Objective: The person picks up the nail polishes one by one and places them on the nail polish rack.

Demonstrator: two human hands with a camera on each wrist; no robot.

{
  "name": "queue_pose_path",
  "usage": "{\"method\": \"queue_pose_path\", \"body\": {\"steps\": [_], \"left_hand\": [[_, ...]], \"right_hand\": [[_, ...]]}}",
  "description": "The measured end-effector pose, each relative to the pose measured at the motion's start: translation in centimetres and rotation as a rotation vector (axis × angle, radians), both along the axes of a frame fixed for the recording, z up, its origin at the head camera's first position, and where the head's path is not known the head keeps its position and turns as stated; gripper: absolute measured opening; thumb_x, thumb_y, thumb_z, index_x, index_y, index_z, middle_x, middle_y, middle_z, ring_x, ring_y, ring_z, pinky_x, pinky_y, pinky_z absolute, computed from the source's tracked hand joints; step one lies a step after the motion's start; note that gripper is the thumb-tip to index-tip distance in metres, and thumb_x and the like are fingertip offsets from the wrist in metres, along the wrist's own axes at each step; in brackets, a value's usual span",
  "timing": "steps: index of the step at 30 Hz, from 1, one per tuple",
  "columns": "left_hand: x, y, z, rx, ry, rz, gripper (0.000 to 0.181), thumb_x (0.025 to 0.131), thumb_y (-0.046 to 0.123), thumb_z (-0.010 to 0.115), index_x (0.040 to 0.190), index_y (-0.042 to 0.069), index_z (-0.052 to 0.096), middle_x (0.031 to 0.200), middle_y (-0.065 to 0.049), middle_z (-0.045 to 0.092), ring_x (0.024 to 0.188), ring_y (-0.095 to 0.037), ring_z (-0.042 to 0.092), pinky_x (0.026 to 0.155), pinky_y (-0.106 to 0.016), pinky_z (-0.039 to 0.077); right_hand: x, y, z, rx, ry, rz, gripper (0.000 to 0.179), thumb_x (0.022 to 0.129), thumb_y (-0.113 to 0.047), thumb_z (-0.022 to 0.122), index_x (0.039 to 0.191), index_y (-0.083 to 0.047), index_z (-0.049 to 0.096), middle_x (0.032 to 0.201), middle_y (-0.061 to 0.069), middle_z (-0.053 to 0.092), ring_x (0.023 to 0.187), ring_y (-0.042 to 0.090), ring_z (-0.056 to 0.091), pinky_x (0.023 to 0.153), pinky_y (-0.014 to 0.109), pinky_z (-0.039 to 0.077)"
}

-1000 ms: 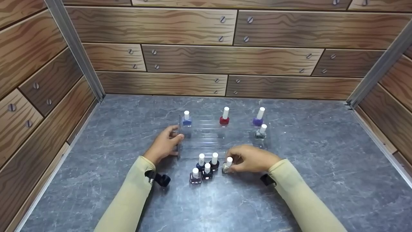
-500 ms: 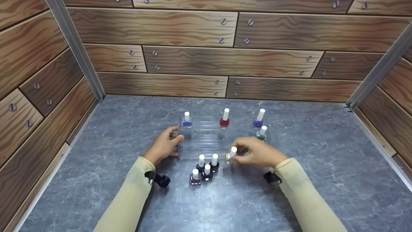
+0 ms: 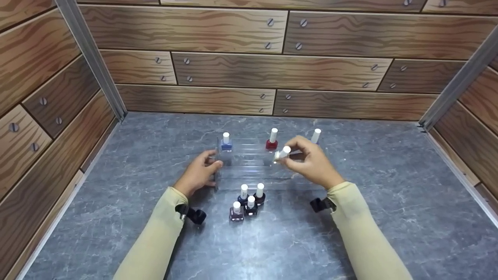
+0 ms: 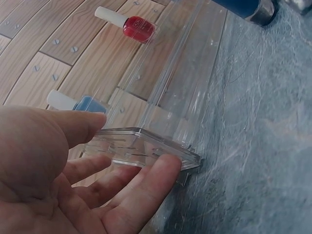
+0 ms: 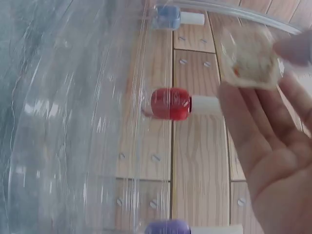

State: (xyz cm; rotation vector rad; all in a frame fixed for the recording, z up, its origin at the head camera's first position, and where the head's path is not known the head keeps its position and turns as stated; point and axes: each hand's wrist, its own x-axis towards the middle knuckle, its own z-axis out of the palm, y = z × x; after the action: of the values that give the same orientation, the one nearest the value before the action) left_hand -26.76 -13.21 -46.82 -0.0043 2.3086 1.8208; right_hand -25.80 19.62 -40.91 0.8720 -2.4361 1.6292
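My right hand (image 3: 313, 161) pinches a clear, pale-glitter nail polish bottle (image 3: 277, 156) with a white cap, held tilted over the middle of a clear acrylic rack (image 3: 249, 170). The bottle's base (image 5: 249, 58) faces the right wrist camera. With thumb and fingers, my left hand (image 3: 198, 173) holds the rack's left end panel (image 4: 141, 146). On the back step stand a blue bottle (image 3: 226, 145), a red bottle (image 3: 272, 144) and a purple bottle (image 5: 168, 227). The right hand partly covers the purple one in the head view and hides the spot in front of it.
Several dark nail polish bottles (image 3: 251, 208) with white caps stand clustered on the grey marbled table (image 3: 155, 136) in front of the rack. Wood-patterned walls (image 3: 225, 70) enclose the back and sides.
My right hand has lifted the clear glitter bottle from the table beside the dark bottles and carried it away from me, over the rack. The left hand has stayed at the rack's end.
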Motion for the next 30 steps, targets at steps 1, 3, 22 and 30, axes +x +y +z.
{"method": "queue_pose_path", "body": {"steps": [1, 3, 22, 30], "left_hand": [[0.01, 0.0, -0.06, 0.001, -0.004, -0.003, 0.06, 0.105, 0.02, 0.063, 0.158, 0.008, 0.038, 0.143, -0.023, 0.052, 0.123, -0.041, 0.06, 0.077, -0.041, 0.067], [0.03, 0.0, -0.23, 0.0, -0.009, -0.007, 0.06, 0.105, 0.02, 0.063, 0.158, 0.008, 0.038, 0.144, -0.023, 0.051, 0.124, -0.041, 0.059, 0.077, -0.041, 0.067], [-0.07, -0.24, 0.09, -0.011, 0.011, 0.001, 0.059, 0.104, 0.021, 0.064, 0.157, 0.01, 0.041, 0.143, -0.022, 0.053, 0.122, -0.041, 0.061, 0.075, -0.041, 0.067], [-0.02, -0.29, -0.04, -0.005, 0.003, -0.003, 0.058, 0.105, 0.021, 0.063, 0.157, 0.01, 0.04, 0.142, -0.023, 0.053, 0.122, -0.04, 0.061, 0.077, -0.042, 0.067]], "right_hand": [[-0.04, -0.06, -0.12, -0.011, 0.021, -0.016, 0.018, 0.087, 0.005, 0.075, 0.102, 0.0, 0.066, 0.102, 0.01, 0.067, 0.093, 0.023, 0.07, 0.084, 0.032, 0.065], [-0.06, -0.04, -0.39, -0.009, 0.054, -0.043, 0.018, 0.086, 0.008, 0.074, 0.101, 0.0, 0.066, 0.1, 0.009, 0.067, 0.092, 0.022, 0.069, 0.084, 0.03, 0.065], [-0.5, 0.17, -0.54, -0.077, 0.075, -0.176, 0.021, 0.09, 0.01, 0.072, 0.11, 0.003, 0.068, 0.098, 0.014, 0.07, 0.087, 0.018, 0.069, 0.079, 0.024, 0.064], [-0.52, 0.24, -0.72, -0.076, 0.078, -0.201, 0.021, 0.09, 0.009, 0.072, 0.109, 0.003, 0.068, 0.097, 0.013, 0.07, 0.086, 0.016, 0.068, 0.078, 0.024, 0.064]]}}
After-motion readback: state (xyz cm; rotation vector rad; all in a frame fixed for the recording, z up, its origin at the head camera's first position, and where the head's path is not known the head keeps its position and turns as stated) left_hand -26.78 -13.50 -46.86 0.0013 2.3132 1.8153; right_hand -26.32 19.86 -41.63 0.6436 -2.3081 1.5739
